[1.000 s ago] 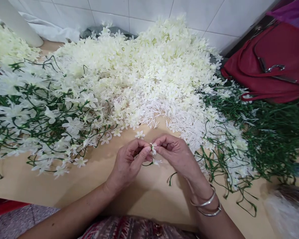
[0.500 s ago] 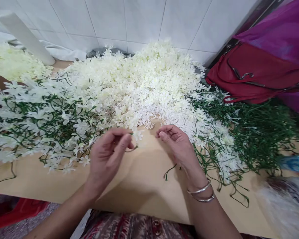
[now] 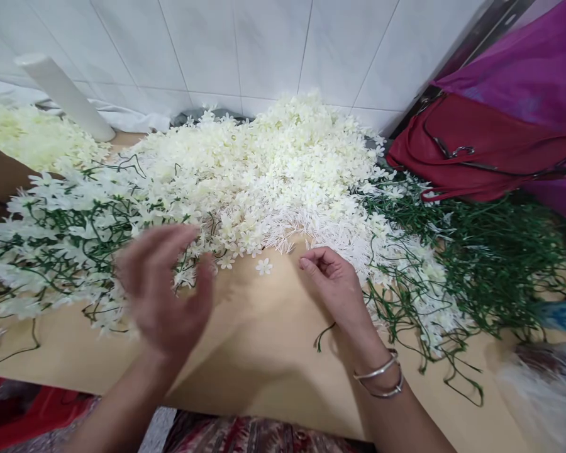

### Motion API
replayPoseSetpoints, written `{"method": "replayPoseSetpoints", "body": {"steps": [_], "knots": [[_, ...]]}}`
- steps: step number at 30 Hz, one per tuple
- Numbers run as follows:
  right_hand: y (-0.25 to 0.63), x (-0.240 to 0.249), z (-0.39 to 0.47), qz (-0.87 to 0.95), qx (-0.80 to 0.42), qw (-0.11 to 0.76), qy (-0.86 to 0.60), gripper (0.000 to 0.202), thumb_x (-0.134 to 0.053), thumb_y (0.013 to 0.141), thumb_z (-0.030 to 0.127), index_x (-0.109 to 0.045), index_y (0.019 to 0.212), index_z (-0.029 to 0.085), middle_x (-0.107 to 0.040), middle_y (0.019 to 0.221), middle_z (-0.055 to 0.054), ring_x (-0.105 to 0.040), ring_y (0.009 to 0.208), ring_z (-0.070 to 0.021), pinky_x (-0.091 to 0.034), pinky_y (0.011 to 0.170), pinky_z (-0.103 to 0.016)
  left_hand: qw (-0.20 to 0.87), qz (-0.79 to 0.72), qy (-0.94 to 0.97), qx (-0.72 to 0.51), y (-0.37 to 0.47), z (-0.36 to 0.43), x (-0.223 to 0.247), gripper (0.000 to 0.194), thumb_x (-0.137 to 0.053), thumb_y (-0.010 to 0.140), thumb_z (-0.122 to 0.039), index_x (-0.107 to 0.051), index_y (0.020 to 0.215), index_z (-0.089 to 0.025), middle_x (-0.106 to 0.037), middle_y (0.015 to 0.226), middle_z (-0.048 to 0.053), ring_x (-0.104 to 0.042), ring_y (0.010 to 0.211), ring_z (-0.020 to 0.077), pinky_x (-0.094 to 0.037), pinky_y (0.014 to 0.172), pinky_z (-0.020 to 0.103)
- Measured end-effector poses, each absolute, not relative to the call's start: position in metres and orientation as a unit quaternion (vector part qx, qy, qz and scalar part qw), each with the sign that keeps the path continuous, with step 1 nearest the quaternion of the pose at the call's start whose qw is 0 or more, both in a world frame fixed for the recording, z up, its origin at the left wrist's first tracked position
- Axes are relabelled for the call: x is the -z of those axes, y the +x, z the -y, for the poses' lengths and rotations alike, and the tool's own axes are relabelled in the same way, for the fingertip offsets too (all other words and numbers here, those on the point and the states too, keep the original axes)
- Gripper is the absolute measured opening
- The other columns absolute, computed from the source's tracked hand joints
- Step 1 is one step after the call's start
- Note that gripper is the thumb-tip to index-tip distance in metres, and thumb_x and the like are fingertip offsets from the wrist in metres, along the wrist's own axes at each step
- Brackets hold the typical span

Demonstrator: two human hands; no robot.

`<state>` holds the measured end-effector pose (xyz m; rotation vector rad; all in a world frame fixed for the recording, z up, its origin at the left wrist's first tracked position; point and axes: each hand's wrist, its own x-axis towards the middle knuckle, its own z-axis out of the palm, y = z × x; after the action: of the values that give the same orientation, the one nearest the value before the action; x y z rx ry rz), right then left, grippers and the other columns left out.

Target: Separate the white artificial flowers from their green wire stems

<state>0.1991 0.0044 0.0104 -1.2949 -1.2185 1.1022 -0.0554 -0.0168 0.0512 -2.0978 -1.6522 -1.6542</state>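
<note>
1. Head view: the left hand [image 3: 170, 286], blurred, is spread, its thumb well apart from the fingers, over the front of the stemmed flowers [image 3: 80, 233] toward the left end of the surface [image 3: 264, 358].
2. The right hand [image 3: 337, 286] is above the middle of the surface, thumb and forefinger tips pressed together; I cannot tell whether something thin is pinched there. Two silver bangles [image 3: 382, 377] circle that wrist.
3. A single white flower [image 3: 264, 267] lies between the hands, just in front of the cream blossoms [image 3: 287, 151], which are heaped along the far edge of the surface, near the tiled wall [image 3: 273, 44].
4. White stick-like pieces [image 3: 344, 242] are massed beyond the right hand, at the front of that heap.
5. A short green stem [image 3: 321, 338] lies beside the right forearm, nearer the front edge.
6. Green stems [image 3: 495, 251] are piled toward the right end of the surface, with a red bag [image 3: 481, 145] behind them at the far right corner.
7. Crumpled clear plastic [image 3: 542, 390] sits by the near right corner.
</note>
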Motion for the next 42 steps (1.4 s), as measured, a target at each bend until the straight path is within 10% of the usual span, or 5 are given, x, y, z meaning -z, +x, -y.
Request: {"method": "replayPoseSetpoints", "body": {"steps": [8,17,30,42], "knots": [[0.21,-0.029,-0.002,0.585,-0.336,0.468,-0.57,0.01,-0.067,0.092,0.031,-0.071,0.09,0.023,-0.071,0.085,-0.004,-0.063,0.081,-0.0211,-0.049,0.076,-0.034,-0.092,0.488,-0.809,0.315,-0.006,-0.004,0.006,0.016,-0.053,0.104,-0.021,-0.067,0.112,-0.019,-0.07,0.115,0.011,-0.07,0.106,0.0244,-0.059,0.093,0.039],[0.269,-0.049,0.046,0.791,-0.254,0.155,-0.535,0.018,-0.064,0.086,0.018,-0.072,0.094,0.031,-0.076,0.091,-0.006,-0.072,0.082,-0.0269,-0.054,0.07,-0.035,-0.207,0.467,-0.765,0.392,-0.012,0.002,0.008,0.019,-0.052,0.106,-0.023,-0.068,0.114,-0.026,-0.077,0.11,0.007,-0.074,0.104,0.02,-0.058,0.092,0.03],[0.187,-0.044,-0.044,0.719,-0.044,0.112,-0.684,0.021,-0.054,0.097,0.007,-0.071,0.094,0.018,-0.073,0.099,-0.012,-0.069,0.073,-0.0238,-0.043,0.066,-0.034,-0.59,0.433,-0.448,0.513,0.031,-0.025,-0.014,0.032,-0.081,0.084,-0.046,-0.076,0.097,-0.017,-0.076,0.085,0.004,-0.068,0.075,0.0156,-0.056,0.073,0.027],[0.193,-0.037,-0.014,0.568,-0.284,0.505,-0.584,0.013,-0.066,0.094,0.025,-0.073,0.106,0.022,-0.074,0.099,-0.006,-0.067,0.087,-0.02,-0.053,0.081,-0.033,-0.708,0.364,-0.263,0.545,0.027,-0.028,-0.002,0.034,-0.097,0.068,-0.036,-0.081,0.093,-0.019,-0.079,0.089,0.001,-0.071,0.085,0.012,-0.058,0.083,0.022]]}}
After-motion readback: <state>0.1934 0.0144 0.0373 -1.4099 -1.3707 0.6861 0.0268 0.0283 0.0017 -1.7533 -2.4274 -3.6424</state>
